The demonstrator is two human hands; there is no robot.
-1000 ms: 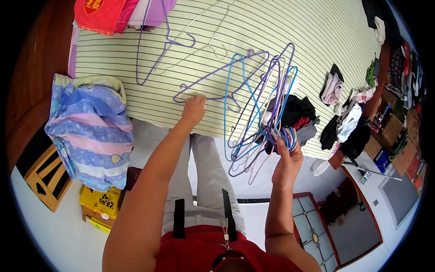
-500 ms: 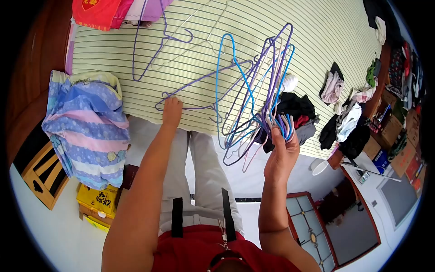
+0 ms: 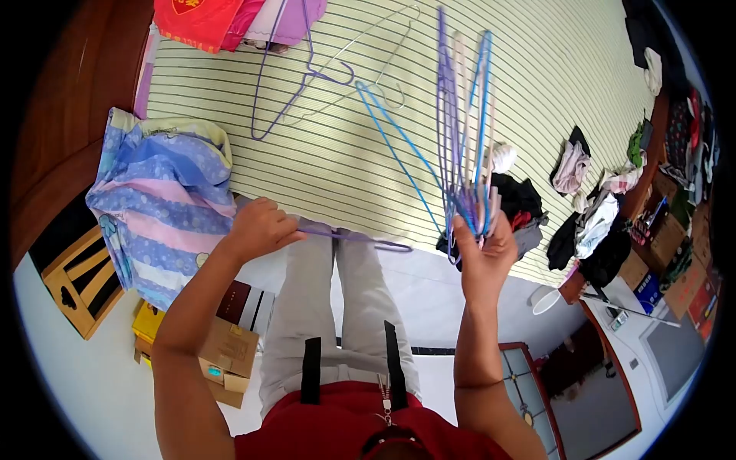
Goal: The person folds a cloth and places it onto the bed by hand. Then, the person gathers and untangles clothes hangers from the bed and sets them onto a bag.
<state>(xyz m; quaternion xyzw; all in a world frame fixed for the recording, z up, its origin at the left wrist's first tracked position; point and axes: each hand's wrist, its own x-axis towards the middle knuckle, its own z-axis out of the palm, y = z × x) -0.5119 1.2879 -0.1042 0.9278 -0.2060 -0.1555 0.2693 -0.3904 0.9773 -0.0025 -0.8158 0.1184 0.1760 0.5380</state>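
My left hand [image 3: 264, 230] is closed around one end of a purple hanger [image 3: 356, 240], held nearly edge-on just off the bed's front edge. My right hand [image 3: 487, 241] grips a bundle of hangers [image 3: 446, 115] in purple, blue and pale pink, their long ends pointing up and away over the bed. One blue hanger [image 3: 406, 142] splays out to the left of the bundle. Beyond my hands, a purple hanger [image 3: 310, 74] and a thin silver wire hanger [image 3: 376, 83] lie on the striped bed sheet [image 3: 330, 165].
Blue-and-pink patterned fabric [image 3: 161, 207] drapes over a wooden chair [image 3: 80, 280] at left. Red bags [image 3: 199, 23] lie at the far left of the bed. Dark clothes [image 3: 517, 199] sit behind my right hand. Cardboard boxes [image 3: 230, 349] stand on the floor.
My left hand has pulled the purple hanger off the sheet, back toward my body and left. The bundle in my right hand has turned more upright and gathered closer together.
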